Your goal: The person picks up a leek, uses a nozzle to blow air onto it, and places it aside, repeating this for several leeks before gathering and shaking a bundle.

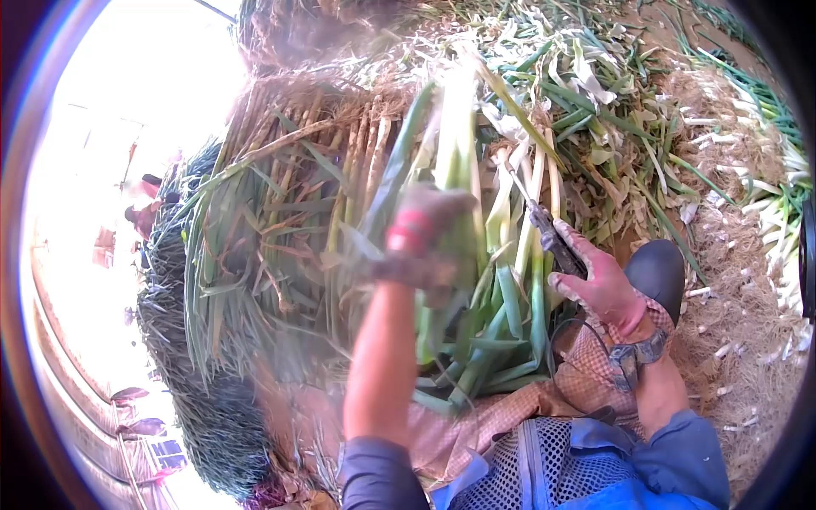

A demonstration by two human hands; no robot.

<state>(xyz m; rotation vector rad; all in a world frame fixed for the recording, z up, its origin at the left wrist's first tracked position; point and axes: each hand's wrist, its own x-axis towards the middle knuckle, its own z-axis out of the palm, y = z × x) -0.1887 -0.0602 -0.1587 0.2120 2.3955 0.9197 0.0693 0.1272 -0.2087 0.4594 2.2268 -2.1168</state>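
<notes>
My left hand (429, 223), in a glove with a red band, is smeared by motion but looks closed around large green onions (459, 144). Their pale ends point up and away, and the green leaves hang below the hand. In my gloved right hand (602, 285) is an air blow gun (557, 245), its thin metal nozzle aimed up and left toward nearby stalks. A dark hose (554, 344) loops below it. More onions with long green leaves (501, 331) lie across my lap, between the two hands.
On the left stands a heap of unpeeled onions (289, 195) with dry roots. Stripped leaves (595, 127) pile up at the back. Along the right, white-stemmed onions (778, 212) lie beside scattered root trimmings (739, 340). A dark green bundle stack (195, 391) is at far left.
</notes>
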